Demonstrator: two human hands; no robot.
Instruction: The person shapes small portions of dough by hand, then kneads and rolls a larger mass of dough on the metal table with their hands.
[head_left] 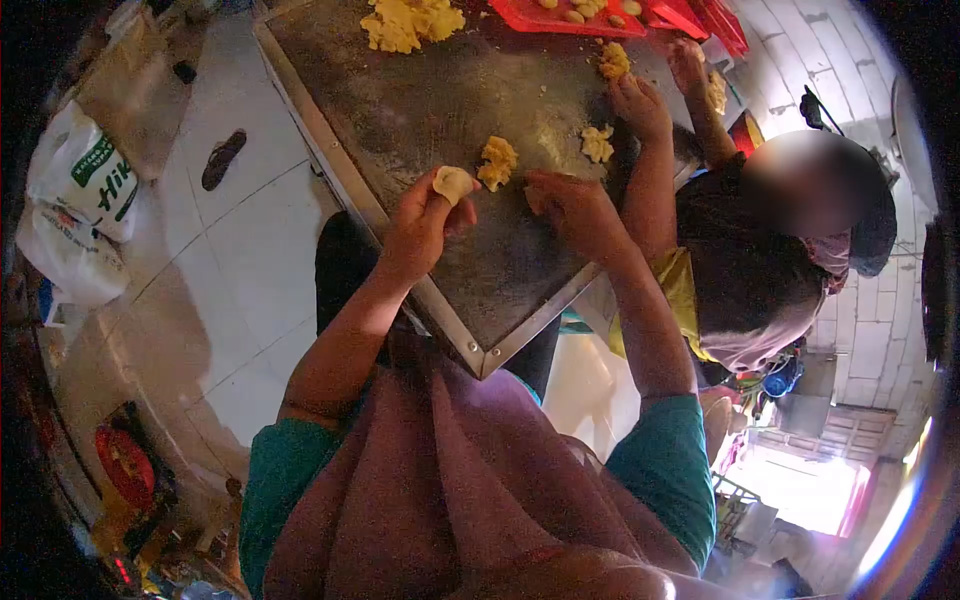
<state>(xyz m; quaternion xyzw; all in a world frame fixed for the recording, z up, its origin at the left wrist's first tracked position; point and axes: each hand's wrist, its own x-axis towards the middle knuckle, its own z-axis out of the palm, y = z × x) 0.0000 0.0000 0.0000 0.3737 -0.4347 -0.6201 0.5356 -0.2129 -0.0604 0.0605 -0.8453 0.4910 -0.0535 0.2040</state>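
Observation:
My left hand is closed, its thumb and fingers pinching a small flattened piece of pale dough above the table's left side. My right hand is a little to the right, over the dark tabletop. Its fingers are drawn together; a small pale patch shows at the tips, and I cannot tell what it is. Between and just beyond my hands lies a crumbly yellow lump. A smaller yellow lump rests farther right, beyond my right hand.
A large yellow heap lies at the table's far side. Nearby, a red tray holds several pale round pieces. At right, a co-worker reaches over the table, one hand at another yellow lump. White bags stand on the floor left.

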